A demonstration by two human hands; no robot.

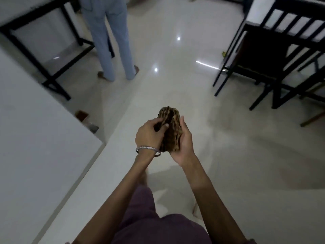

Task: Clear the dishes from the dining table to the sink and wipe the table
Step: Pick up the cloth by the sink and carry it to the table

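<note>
A bunched brown striped cloth (171, 131) is held in front of me over the glossy floor. My left hand (149, 134), with a metal bangle at the wrist, grips the cloth from the left, thumb pressed into its folds. My right hand (184, 145) cups the cloth from the right and below, fingers curled up along its side. The dining table (255, 7) shows only as a white edge at the top right, behind a dark chair. No dishes and no sink are in view.
A dark wooden chair (274, 55) stands at the right. A person in light trousers (109, 41) stands ahead on the left beside a black-framed table (44, 50). A white wall corner (52, 138) fills the left side, with small objects (86, 120) at its base.
</note>
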